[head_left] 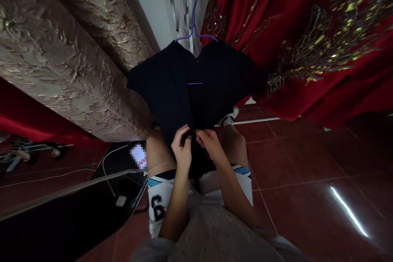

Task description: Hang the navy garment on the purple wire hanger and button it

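Note:
A dark navy short-sleeved shirt hangs open at the collar from a purple wire hanger, its lower part spread between the knees. At the lower middle of its front, my left hand has curled fingers and the thumb at the shirt's front edge. Just to the right, close but apart from it, my right hand pinches the fabric of the same front. The fingertips are partly lost against the dark cloth, so any small piece between them is hidden.
White rack bars stand behind the hanger. A beige embossed drape fills the left, and red sequinned cloth the right. At left, a black table carries a phone, a white charger and cables. Red tiles cover the floor.

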{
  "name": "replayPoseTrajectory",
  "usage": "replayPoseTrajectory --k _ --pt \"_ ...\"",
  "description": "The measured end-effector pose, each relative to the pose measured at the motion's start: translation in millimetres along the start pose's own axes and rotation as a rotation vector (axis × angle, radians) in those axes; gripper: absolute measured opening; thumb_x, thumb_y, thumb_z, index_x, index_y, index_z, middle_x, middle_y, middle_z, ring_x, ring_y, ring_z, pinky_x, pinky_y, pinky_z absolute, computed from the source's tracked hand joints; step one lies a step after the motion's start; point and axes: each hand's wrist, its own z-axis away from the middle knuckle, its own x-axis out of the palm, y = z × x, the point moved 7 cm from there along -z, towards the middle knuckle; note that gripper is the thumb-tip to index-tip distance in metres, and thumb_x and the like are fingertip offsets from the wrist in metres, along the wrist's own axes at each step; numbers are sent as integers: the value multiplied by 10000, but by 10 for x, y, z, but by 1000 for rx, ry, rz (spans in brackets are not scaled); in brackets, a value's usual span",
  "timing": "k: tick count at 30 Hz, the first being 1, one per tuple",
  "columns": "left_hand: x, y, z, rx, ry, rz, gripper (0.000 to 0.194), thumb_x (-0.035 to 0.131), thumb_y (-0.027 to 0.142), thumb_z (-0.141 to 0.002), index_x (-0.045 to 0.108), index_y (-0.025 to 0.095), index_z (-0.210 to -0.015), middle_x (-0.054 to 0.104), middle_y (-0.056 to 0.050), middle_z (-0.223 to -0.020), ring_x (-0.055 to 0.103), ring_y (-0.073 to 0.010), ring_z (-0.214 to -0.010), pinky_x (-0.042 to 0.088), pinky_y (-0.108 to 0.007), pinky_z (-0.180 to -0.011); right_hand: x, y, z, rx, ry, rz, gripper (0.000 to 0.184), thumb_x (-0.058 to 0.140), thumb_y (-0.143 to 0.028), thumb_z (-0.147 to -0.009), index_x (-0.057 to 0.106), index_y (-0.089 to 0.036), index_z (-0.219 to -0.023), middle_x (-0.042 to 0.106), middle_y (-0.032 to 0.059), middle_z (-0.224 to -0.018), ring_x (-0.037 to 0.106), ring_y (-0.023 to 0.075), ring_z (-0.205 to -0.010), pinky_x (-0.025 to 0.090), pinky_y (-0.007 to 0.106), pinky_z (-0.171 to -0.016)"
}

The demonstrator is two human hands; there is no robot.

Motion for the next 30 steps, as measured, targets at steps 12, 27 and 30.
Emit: replayPoseTrajectory --k 12,27,30 --pt "163 -89 -9 -54 4 -48 149 690 231 -799 685 193 -943 682 -27 -828 658 -169 -787 540 -273 -759 6 -517 44 -99 -115 -163 279 630 -412 -777 693 -150 -704 486 -30 -448 382 76 -419 221 216 -435" --pt "541 1256 -1251 486 -254 -178 383 547 297 -1019 523 259 -1400 688 -76 -1170 693 -202 -1069 530 -340 -973 91 -2051 -345 -589 58 -107 375 553 -431 -967 590 -173 -698 459 -40 -544 448 47 -489 351 160 -490" --pt "630 1648 -1395 661 -269 -339 209 539 351 -1039 668 229 -1150 692 -66 -1061 684 -216 -1037 529 -339 -947 -20 -2070 -347 -672 107 -69 348 554 -360 -966 593 -168 -679 472 -40 -552 441 44 -499 348 164 -506"
